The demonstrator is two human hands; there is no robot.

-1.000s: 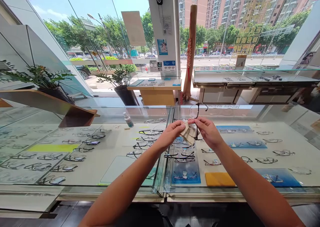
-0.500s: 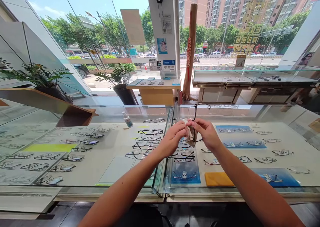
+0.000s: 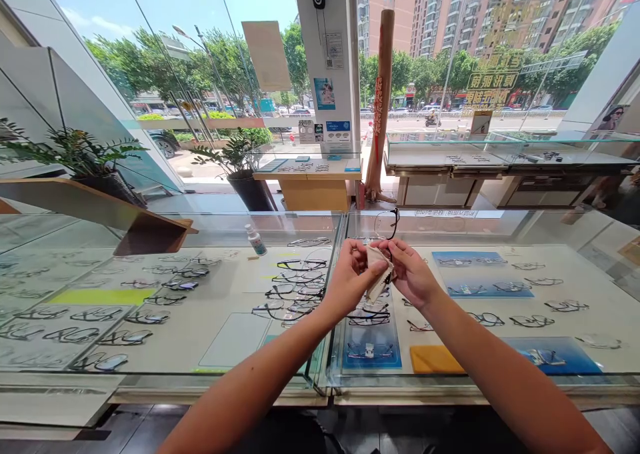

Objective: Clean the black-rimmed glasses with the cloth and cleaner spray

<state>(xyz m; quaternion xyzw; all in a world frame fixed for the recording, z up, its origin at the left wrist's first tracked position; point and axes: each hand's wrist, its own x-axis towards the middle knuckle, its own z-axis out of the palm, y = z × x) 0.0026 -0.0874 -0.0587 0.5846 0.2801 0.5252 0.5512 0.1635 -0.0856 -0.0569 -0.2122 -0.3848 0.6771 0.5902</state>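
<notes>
Above a glass display counter (image 3: 225, 381) I hold a pair of black-rimmed glasses (image 3: 387, 222) upright. My right hand (image 3: 411, 271) is closed on the lower part of the frame. My left hand (image 3: 353, 277) pinches a small beige cleaning cloth (image 3: 377, 267) against the glasses, between both hands. One lens and a temple stick up above my fingers; the rest of the frame is hidden by hands and cloth.
Under the glass lie several rows of glasses (image 3: 300, 265) on white, blue and yellow mats. A small spray bottle (image 3: 255, 239) stands on the counter top at left of centre. A potted plant (image 3: 85, 161) sits on a wooden shelf at left. More counters (image 3: 500, 157) stand behind.
The cloth has been gathered tighter between my hands and my left hand has turned over it. The glasses have tilted slightly, and both hands sit a bit lower.
</notes>
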